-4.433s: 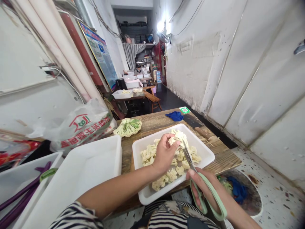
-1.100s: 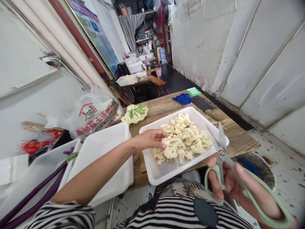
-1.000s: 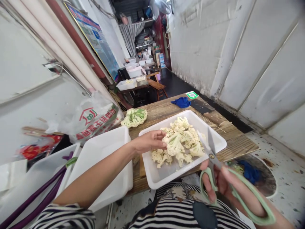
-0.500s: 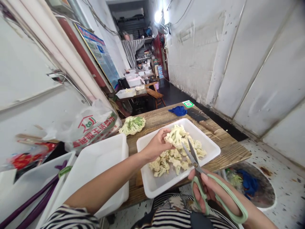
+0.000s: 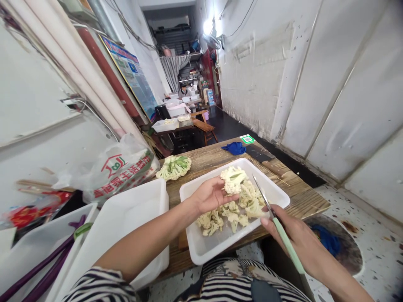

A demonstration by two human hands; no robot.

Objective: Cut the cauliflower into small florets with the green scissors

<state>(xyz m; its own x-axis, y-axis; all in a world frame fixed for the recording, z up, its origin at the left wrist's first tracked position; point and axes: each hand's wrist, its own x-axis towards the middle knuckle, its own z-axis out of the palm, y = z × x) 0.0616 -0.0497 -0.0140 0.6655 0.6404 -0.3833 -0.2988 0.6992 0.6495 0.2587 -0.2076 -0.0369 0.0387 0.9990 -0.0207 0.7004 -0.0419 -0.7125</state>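
Observation:
My left hand (image 5: 210, 195) holds a piece of cauliflower (image 5: 233, 179) above a white plastic tray (image 5: 201, 253). Cut florets (image 5: 210, 222) lie in that tray beneath it. In my right hand (image 5: 288, 228) is a pair of scissors with pale green handles (image 5: 287, 243). Their blades (image 5: 260, 189) point up and away over the tray's right side, seen edge-on and apart from the held piece. A larger chunk of cauliflower (image 5: 174, 167) with green stems rests on the wooden table (image 5: 201, 157), beyond the tray's left corner.
A second white tray (image 5: 135, 197) stands at left, beside a bin with purple eggplants (image 5: 56, 256). Behind it sits a printed plastic bag (image 5: 122, 167). A knife (image 5: 272, 167) and blue cloth (image 5: 234, 147) lie at the table's far side. Another person (image 5: 184, 90) sits far back.
The scissors have turned edge-on and moved away from the cauliflower. My left hand has rolled palm-up, turning the piece so its cut side shows differently.

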